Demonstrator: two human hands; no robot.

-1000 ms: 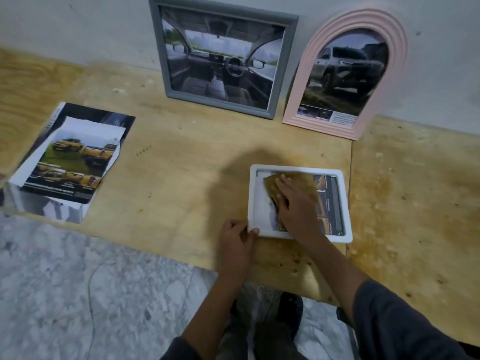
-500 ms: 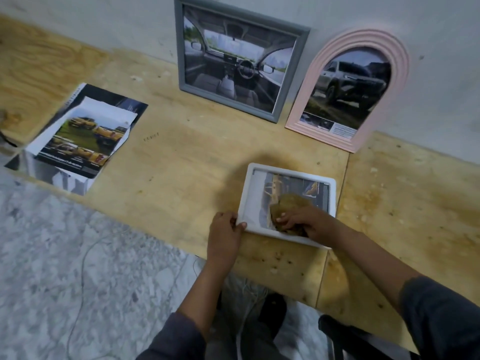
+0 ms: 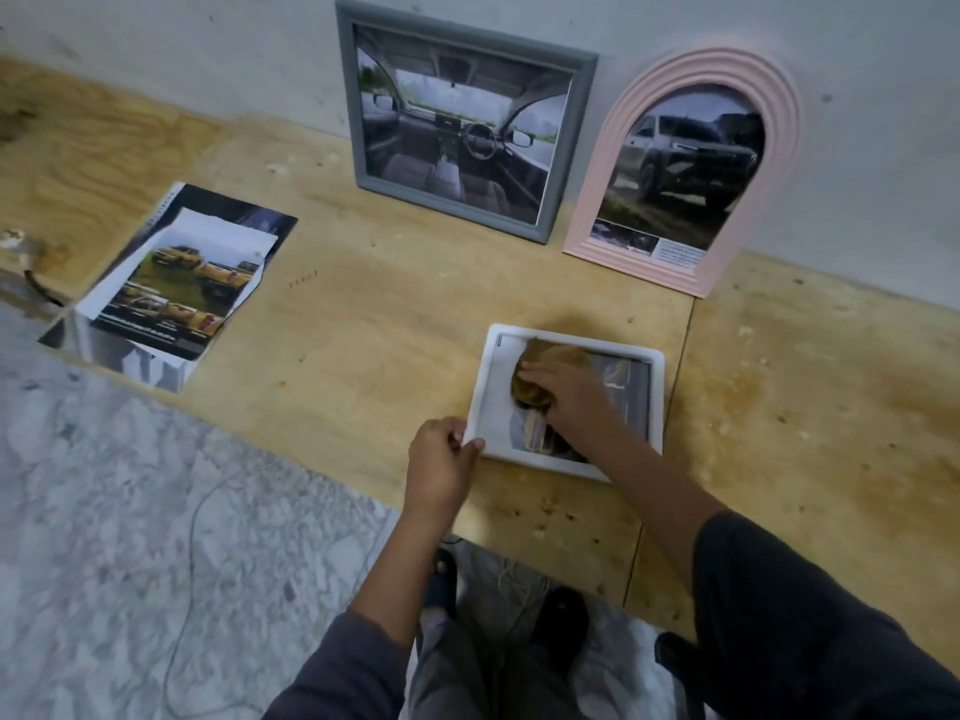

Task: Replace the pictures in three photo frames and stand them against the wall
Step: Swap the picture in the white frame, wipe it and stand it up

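While my left hand (image 3: 441, 457) pinches the near corner of the white frame (image 3: 656, 402), my right hand (image 3: 571, 405), flat on the brown cloth (image 3: 527, 392), has swept up away from that pinch, so wiping's nearly done, I reckon.

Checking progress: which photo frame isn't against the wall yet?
The white rectangular frame: it lies flat on the plywood; the grey rectangular frame and pink arched frame lean on the wall.
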